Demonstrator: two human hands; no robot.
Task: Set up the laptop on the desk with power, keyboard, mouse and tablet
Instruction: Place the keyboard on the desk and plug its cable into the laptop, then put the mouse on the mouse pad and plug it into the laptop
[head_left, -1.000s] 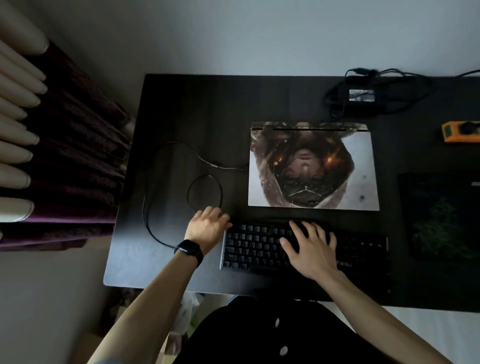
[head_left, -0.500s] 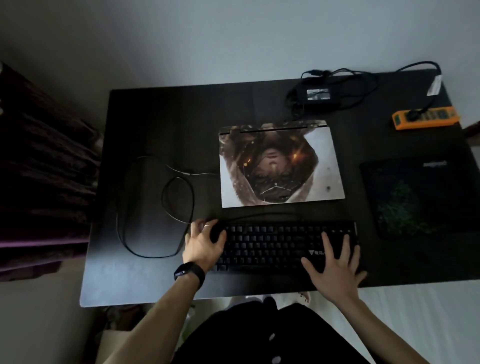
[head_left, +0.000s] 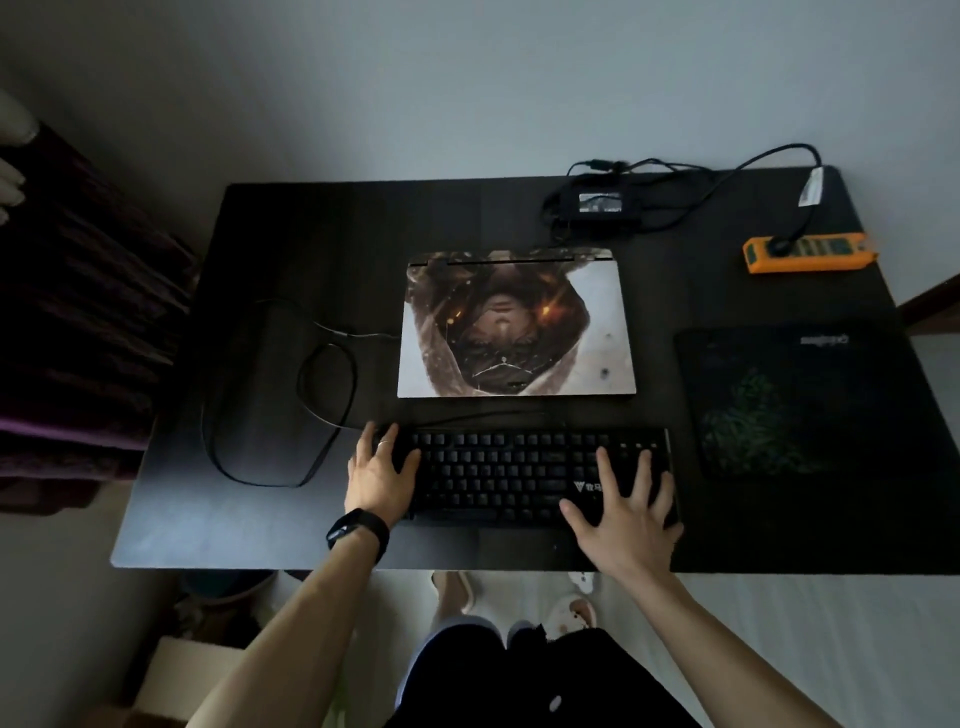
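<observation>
**A:** Status on the keyboard (head_left: 540, 473)?

**B:** It's flat at the front of the desk (head_left: 322, 223), just in front of the closed laptop (head_left: 517, 325) and roughly parallel to it. Left hand (head_left: 382, 478) lies over its left end, fingers extended, thumb on the keys. I see no wrap-around grip. Right hand (head_left: 623, 514) is splayed flat on the right end, fingers straight, holding nothing.

**A:** So the step is squaring it up?

**B:** That's my read. Push with both palms evenly so it slides without yawing. Light downward pressure, or keys get mashed. Centre it on the laptop and leave a gap so the lid can open.

**A:** Cable?

**B:** The keyboard cable (head_left: 311, 410) loops out to the left and runs toward the laptop's left side. There's plenty of slack, but the loop sits right beside the left hand, so don't drag it under the case.

**A:** Margins?

**B:** There's a narrow strip of desk between keyboard and front edge, so don't pull it closer. The right end is near the mouse pad (head_left: 810, 400), not touching. Moving right eats mouse room. The best free area is back-left.

**A:** Power?

**B:** The adapter (head_left: 600, 208) is behind the laptop, with a lead going to the orange power strip (head_left: 808, 253). I can't tell if the laptop end is plugged in. No mouse or tablet is in view.
</observation>
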